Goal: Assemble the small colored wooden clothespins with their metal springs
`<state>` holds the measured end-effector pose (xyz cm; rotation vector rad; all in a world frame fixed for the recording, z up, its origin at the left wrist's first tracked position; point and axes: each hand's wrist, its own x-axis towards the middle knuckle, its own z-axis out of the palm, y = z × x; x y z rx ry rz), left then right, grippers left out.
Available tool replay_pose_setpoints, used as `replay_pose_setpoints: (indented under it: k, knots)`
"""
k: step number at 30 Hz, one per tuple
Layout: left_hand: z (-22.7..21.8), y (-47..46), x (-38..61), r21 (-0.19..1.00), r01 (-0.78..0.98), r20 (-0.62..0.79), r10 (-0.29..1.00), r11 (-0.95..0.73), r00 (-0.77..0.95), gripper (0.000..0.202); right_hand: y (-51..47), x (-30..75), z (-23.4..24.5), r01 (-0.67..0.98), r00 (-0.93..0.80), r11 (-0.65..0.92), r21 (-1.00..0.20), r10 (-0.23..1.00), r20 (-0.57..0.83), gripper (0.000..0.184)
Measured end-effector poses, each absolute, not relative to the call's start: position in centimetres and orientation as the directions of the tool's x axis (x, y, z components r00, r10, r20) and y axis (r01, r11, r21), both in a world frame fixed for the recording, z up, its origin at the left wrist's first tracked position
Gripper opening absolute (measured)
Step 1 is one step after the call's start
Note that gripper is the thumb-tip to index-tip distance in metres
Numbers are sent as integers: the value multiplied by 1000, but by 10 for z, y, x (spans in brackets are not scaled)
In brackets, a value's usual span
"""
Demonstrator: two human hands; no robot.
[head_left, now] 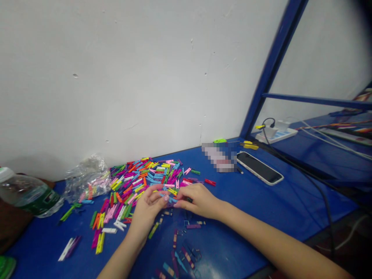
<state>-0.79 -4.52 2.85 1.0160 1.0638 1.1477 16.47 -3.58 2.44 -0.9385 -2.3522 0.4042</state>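
Observation:
Close together at the front edge of a pile of colourful clothespins (pixel 142 178), both of my hands work on a light blue clothespin (pixel 172 200). My left hand (pixel 151 201) pinches its left end between thumb and fingers. The fingers of my right hand (pixel 196 199) are closed on its right end, and they partly hide it. Below the hands lie loose clothespin halves (pixel 188 257) and small metal springs (pixel 198 254), some of the halves purple with bare wood showing. A purple half (pixel 193 226) rests just under my right hand.
A clear plastic bag (pixel 87 176) and a plastic bottle (pixel 31 193) are at the left. A phone (pixel 260 167) lies on the blue table (pixel 232 232) at the right. Beyond it are a yellow-handled tool (pixel 250 145), a power strip (pixel 276 134), cables and a blue metal frame (pixel 269 69).

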Motion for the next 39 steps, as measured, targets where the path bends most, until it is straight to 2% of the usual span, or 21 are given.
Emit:
replay_pose_setpoints:
  k: [6, 9, 15, 19, 22, 26, 30, 34, 39]
  knots:
    - [24, -49, -6, 884, -344, -249, 941, 317, 228, 39, -41, 160, 23, 481, -630, 709, -515, 689, 358, 27]
    - [25, -51, -6, 873, -352, -263, 934, 336, 240, 39, -41, 160, 24, 463, -647, 683, -565, 696, 312, 30]
    - [25, -51, -6, 904, -295, -247, 942, 308, 229, 36, -41, 162, 24, 371, -719, 555, -745, 679, 147, 36]
    - [22, -49, -5, 927, -237, -241, 946, 291, 219, 36, -41, 161, 22, 355, -760, 488, -797, 648, 57, 41]
    - [23, -49, -5, 962, -162, -184, 959, 221, 217, 34, -40, 161, 21, 375, -764, 478, -794, 645, 27, 41]
    - [23, -51, -5, 994, 107, -55, 973, 32, 223, 31, -41, 160, 22, 420, -744, 523, -742, 666, 49, 43]
    - [23, -58, -5, 940, 326, 39, 981, -100, 189, 39, -41, 159, 22, 441, -734, 544, -714, 676, 62, 39]
    - [25, -62, -4, 927, 364, 11, 977, -90, 213, 44, -42, 159, 20, 419, -753, 538, -732, 656, 50, 36]
    - [30, -65, 0, 923, 357, 76, 978, -142, 192, 42, -45, 158, 21, 357, -784, 528, -771, 618, 60, 40]
